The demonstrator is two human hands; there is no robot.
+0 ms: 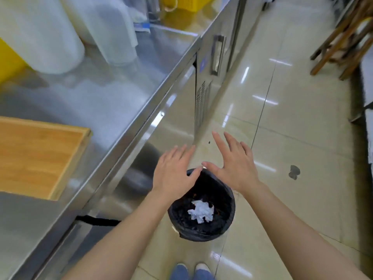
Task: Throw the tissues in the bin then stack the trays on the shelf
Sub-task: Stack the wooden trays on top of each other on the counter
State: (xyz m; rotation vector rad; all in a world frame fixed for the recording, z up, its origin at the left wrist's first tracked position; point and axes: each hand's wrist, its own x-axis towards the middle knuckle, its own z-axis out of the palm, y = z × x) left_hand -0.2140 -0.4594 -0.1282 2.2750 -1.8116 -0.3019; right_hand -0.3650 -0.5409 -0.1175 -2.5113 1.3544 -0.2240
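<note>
A small round bin (228,223) lined with a black bag stands on the floor beside the steel counter. Crumpled white tissues (201,211) lie inside it. My left hand (174,170) and my right hand (234,164) hover side by side above the bin's far rim, palms down, fingers spread, holding nothing. A wooden tray (38,156) rests on the counter at the left, partly cut off by the frame edge.
The steel counter (113,102) runs along the left, with white plastic rolls (46,35) and a yellow crate (187,3) further back. Wooden chair legs (343,41) stand at the far right. A dark mark (294,171) is on the tiled floor.
</note>
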